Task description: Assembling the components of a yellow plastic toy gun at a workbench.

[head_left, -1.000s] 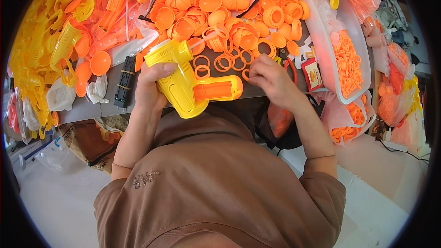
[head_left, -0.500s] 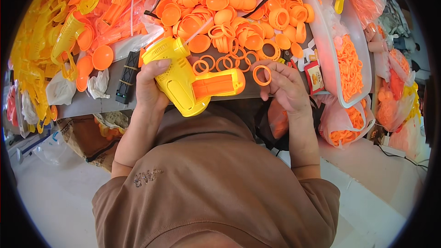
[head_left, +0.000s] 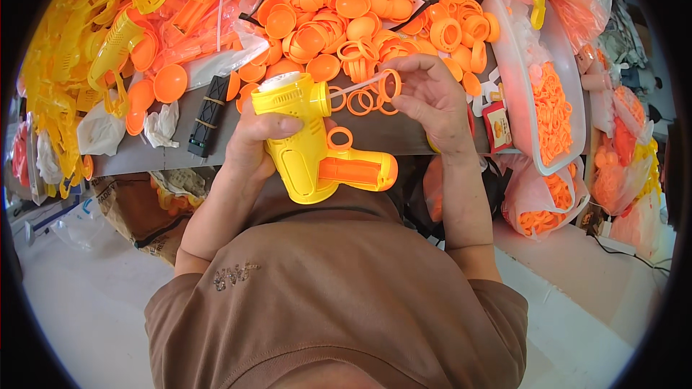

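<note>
At the far left of the grey workbench (head_left: 375,133) lies a heap of yellow moulded parts (head_left: 72,50), with crumpled white wrapping (head_left: 101,130) below it and a black ribbed block (head_left: 209,115) just to its right. Your left hand (head_left: 256,140) is wrapped around the barrel of the yellow toy gun (head_left: 303,137), thumb across its front, fingers closed firmly on it; the gun sits upright in the fist, its white-capped round head above your thumb and its body running below the hand. An orange handle piece (head_left: 353,171) projects to the right from the gun's lower body, clear of your grip, and a small orange loop (head_left: 340,137) stands on top of it. To the right, your right hand (head_left: 432,101) pinches an orange ring on a thin pale stem (head_left: 386,85) between thumb and fingertips; the ring end sits at the fingertips, and the stem points left toward the gun's head. Loose orange rings (head_left: 360,101) lie on the bench beneath it. Behind both hands is a mound of orange caps (head_left: 339,7). At the right stands a white tray of small orange rings (head_left: 551,112).
</note>
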`<action>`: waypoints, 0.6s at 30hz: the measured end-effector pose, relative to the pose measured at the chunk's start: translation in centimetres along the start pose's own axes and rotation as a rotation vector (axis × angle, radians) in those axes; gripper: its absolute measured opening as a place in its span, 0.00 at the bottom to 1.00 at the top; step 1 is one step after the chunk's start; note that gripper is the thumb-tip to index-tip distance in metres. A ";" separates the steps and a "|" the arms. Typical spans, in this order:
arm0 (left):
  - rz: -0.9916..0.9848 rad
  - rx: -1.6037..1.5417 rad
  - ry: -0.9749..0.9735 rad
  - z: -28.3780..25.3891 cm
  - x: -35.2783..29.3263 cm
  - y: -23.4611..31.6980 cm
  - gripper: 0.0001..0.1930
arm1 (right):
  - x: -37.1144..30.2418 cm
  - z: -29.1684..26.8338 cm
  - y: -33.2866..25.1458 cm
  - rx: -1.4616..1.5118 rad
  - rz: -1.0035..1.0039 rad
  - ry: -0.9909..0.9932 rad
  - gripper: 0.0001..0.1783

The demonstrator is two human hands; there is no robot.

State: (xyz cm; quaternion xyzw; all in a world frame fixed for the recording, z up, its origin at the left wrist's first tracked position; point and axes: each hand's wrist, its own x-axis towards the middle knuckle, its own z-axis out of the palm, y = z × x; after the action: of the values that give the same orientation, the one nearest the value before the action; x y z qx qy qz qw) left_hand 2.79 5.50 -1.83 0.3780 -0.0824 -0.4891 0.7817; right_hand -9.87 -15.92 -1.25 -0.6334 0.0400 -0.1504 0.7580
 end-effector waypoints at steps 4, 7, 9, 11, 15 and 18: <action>-0.007 0.006 0.001 0.3 -0.1 0.1 0.32 | 0.8 1.1 -1.2 -0.052 -0.006 -0.085 0.22; -0.016 0.064 0.017 0.7 -0.2 0.2 0.28 | 1.2 1.9 -2.2 -0.481 -0.061 -0.238 0.23; -0.001 0.065 0.019 0.5 -0.1 0.0 0.28 | 1.3 3.3 -2.5 -0.552 -0.098 -0.234 0.22; 0.015 0.060 0.033 0.6 -0.1 -0.1 0.28 | 1.2 4.7 -2.7 -0.640 -0.113 -0.195 0.22; 0.031 0.081 0.022 0.6 -0.3 0.1 0.27 | 0.9 6.0 -1.6 -0.540 -0.173 -0.098 0.23; 0.087 0.103 0.041 0.9 -0.5 0.0 0.28 | 0.7 6.4 -1.4 -0.590 -0.230 -0.085 0.22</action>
State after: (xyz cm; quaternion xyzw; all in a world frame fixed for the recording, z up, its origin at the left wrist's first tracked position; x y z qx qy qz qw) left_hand 2.09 5.45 -1.03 0.4239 -0.1077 -0.4418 0.7833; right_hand -7.88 -10.27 1.46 -0.8321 -0.0216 -0.1904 0.5205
